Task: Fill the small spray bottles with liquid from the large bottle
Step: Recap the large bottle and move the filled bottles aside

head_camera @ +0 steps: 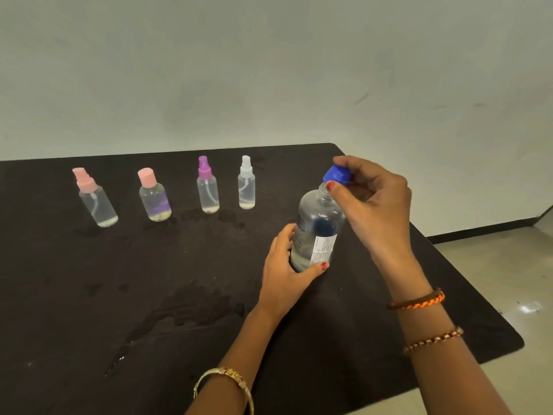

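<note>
Head view: fingers pinch ridged blue cap

Gaps btwn four small bottles; table front open.

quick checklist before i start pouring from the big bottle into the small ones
1. Large bottle steadied: ok, left hand grips its lower body on the table.
2. Blue cap off: cannot tell, right hand pinches it at the neck, tilted; may be loose or lifting.
3. Small bottles open: not ok, the pink sprayer, pink-capped bottle, purple sprayer and white sprayer all have tops on.
4. Small bottles upright: ok, all four stand.
5. Room in small bottles: cannot tell, liquid levels unclear.
6. Table dry: not ok, wet patches show.
</note>
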